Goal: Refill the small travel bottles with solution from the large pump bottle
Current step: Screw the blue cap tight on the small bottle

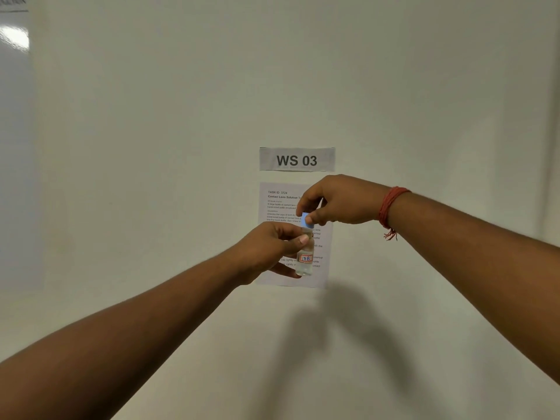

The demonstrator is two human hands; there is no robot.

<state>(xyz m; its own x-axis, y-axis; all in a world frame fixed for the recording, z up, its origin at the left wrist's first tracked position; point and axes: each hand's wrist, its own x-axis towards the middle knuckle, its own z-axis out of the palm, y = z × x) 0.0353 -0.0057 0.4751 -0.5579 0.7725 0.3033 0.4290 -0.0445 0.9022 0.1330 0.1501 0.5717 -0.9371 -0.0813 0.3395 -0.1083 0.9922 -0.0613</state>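
A small clear travel bottle (305, 262) with a red-framed label reading "17B" is held up in front of the wall, upright. My left hand (266, 250) grips its body from the left, thumb across the front. My right hand (336, 201) comes from above and pinches the light blue cap (306, 220) on top of the bottle between thumb and fingers. The large pump bottle is out of view.
A white wall fills the view. A paper sign reading "WS 03" (297, 159) is stuck to it, with a printed task sheet (275, 204) below, partly behind the hands. A red thread band (391, 207) circles my right wrist.
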